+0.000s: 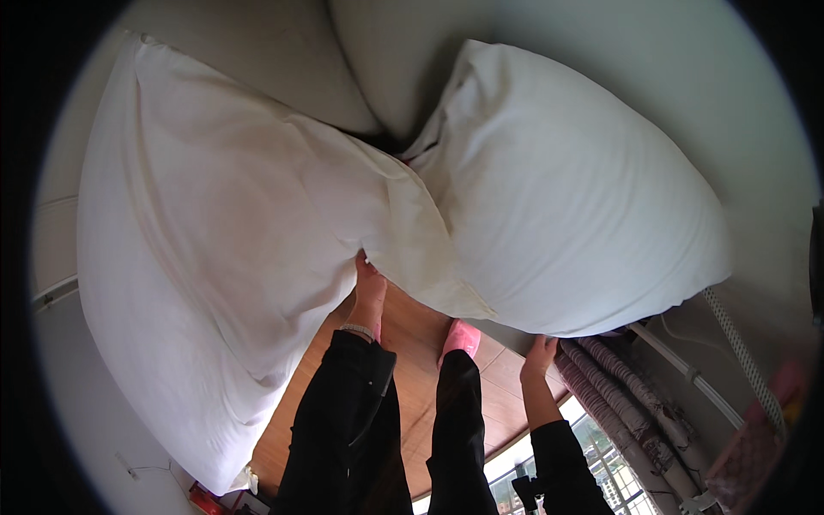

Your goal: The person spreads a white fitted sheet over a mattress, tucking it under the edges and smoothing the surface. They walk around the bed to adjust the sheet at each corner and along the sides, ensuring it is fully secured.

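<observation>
Above and left of the left hand point(370, 290), a broad white pillow point(215, 197), soft, rumpled, long creases running down to a drooping lower corner. Left fingers closed on its near edge, a pinch of cloth; fingertips partly lost in the fold. Above the right hand point(537, 360), a second white pillow point(575, 189), plumper, smoother, cooler in tone. Right fingertips vanish beneath its lower edge; gripping or merely supporting, cannot tell. Between the two hands and higher, a cream-edged flap point(425, 245) overlaps the second pillow; whether the pillows join behind it is unclear. Below the flap, between the hands, a pink slipper point(461, 336), partly covered by a black trouser leg point(457, 412). Far right of the right fingers, pinkish items point(751, 446) blur into the dark rim.
</observation>
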